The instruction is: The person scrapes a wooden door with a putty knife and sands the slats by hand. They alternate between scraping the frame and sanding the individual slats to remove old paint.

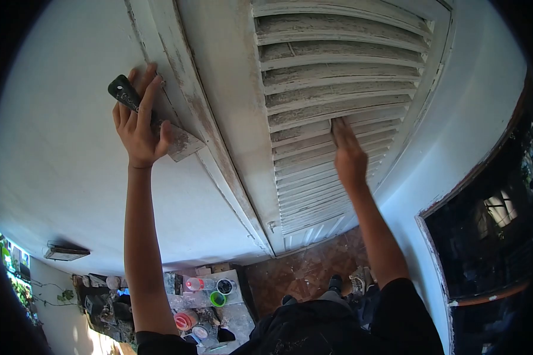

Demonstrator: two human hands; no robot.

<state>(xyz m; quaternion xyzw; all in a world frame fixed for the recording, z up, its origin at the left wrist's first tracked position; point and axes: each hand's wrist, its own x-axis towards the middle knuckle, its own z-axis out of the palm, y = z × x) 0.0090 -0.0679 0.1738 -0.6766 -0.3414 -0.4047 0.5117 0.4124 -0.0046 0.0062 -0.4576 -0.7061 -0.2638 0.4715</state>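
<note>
My left hand (141, 127) rests against the door frame and wall on the left, with a putty knife held in it. The knife's dark handle (123, 90) sticks out past my fingers. Its wide, paint-smeared blade (185, 145) lies near the frame's worn wooden trim (204, 121). My right hand (350, 155) is at the white louvered door (231, 77), its fingers together on a slat midway up. Something thin and dark shows at those fingertips; I cannot make out what it is. The upper slats (337, 56) look scuffed, with grey-brown patches.
Below on the left, a table (237, 313) bears a green cup (218, 298), a pink-red container (185, 320), a bottle (196, 284) and other clutter. Brown tiles (302, 269) cover the floor around my feet. A dark window (485, 219) is on the right.
</note>
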